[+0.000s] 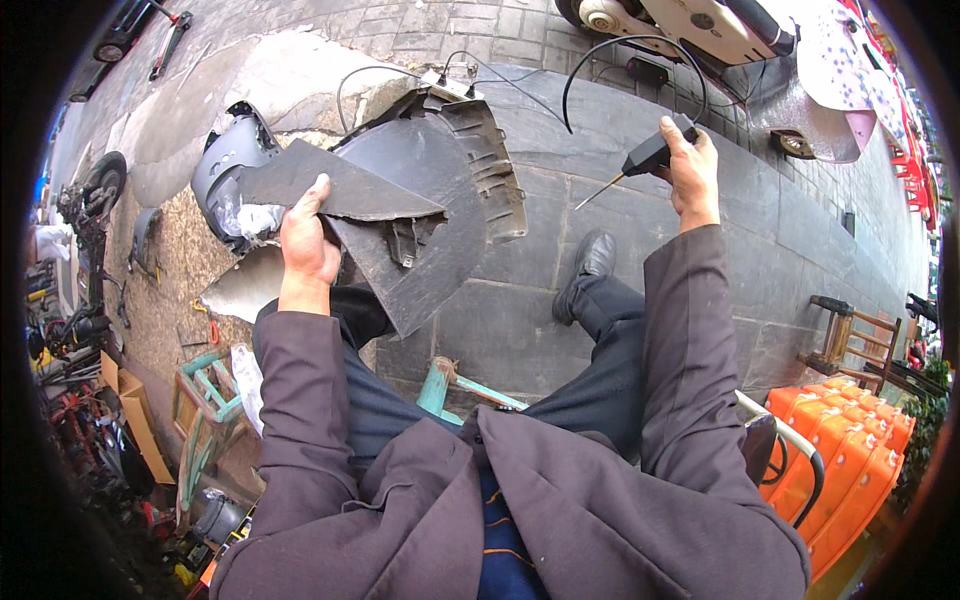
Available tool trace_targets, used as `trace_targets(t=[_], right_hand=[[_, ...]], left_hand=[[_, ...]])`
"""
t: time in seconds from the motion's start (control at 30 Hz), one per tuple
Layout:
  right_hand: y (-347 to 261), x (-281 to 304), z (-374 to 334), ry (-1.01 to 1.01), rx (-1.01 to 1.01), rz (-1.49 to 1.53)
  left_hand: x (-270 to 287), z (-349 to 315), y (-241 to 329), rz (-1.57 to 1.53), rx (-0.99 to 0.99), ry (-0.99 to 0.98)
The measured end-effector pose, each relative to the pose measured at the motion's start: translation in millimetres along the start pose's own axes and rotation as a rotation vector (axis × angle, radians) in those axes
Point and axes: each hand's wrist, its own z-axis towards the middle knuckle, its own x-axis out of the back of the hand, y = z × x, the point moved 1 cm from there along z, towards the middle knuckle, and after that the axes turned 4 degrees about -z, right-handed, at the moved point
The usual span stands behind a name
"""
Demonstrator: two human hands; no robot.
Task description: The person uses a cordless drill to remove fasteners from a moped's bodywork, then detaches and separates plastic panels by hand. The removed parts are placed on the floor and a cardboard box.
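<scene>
My left hand [309, 240] is closed on the near edge of a dark grey plastic vehicle panel [335, 188], thumb on top. The panel has a jagged broken edge. Under and behind it lies a larger curved dark panel [425, 165] with a ribbed edge on its right side. In my right hand [694, 178], off to the right, is a black boxy soldering iron [650, 150]. Its thin metal tip points down and left, touching nothing. A black cable [630, 38] loops from it up over the paving.
A white power strip [452, 86] lies beyond the panels. Another grey moulded part [232, 165] is at the left. Beside my left arm stands a green stool [205, 395]. Orange stacked crates [835, 450] and a wooden chair [850, 335] are at the right, a white scooter [710, 25] at the back.
</scene>
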Motion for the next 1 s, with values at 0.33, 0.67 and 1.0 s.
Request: trace_targets(t=[0.33,0.67,1.0], right_hand=[[7.5,3.4,6.8,0.027,0.083,-0.160],[6.2,4.7,8.9,0.016,-0.016,-0.038],[-6.6,2.8,-5.6,-0.298,-0.142,0.322]], left_hand=[[3.0,-1.0,-54.2,0.122,0.151,-0.061],[17.1,5.7,-99.0,0.159,0.305,-0.075],[52.7,16.9,-160.5,0.096,0.560,0.037]])
